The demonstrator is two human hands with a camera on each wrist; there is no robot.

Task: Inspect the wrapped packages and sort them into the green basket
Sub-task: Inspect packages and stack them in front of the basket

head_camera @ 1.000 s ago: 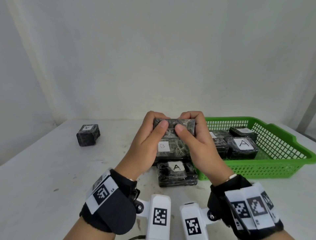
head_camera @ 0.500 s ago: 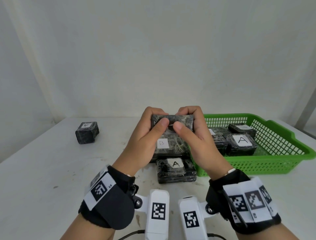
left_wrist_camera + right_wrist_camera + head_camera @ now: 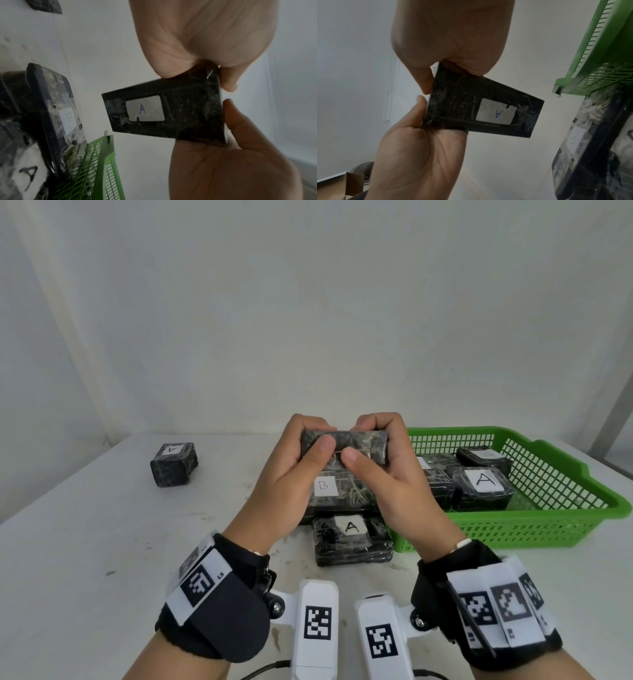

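A dark plastic-wrapped package (image 3: 346, 448) is held up over the table by both hands, the left hand (image 3: 317, 436) gripping its left end and the right hand (image 3: 363, 440) its right end, thumbs on the near face. The left wrist view shows its underside (image 3: 163, 113) with a white label marked A. The same label shows in the right wrist view (image 3: 496, 113). Below the hands lie a package marked B (image 3: 337, 489) and a package marked A (image 3: 352, 539). The green basket (image 3: 565, 529) stands to the right with several packages inside, one marked A (image 3: 483, 487).
A small cube-shaped package (image 3: 174, 463) sits alone at the far left of the white table (image 3: 102, 542). A pale wall runs close behind the table. An open cardboard box (image 3: 342, 185) shows low in the right wrist view.
Both hands keep their hold on the same package above the pile. The thumbs have shifted slightly along its near face; nothing else has moved.
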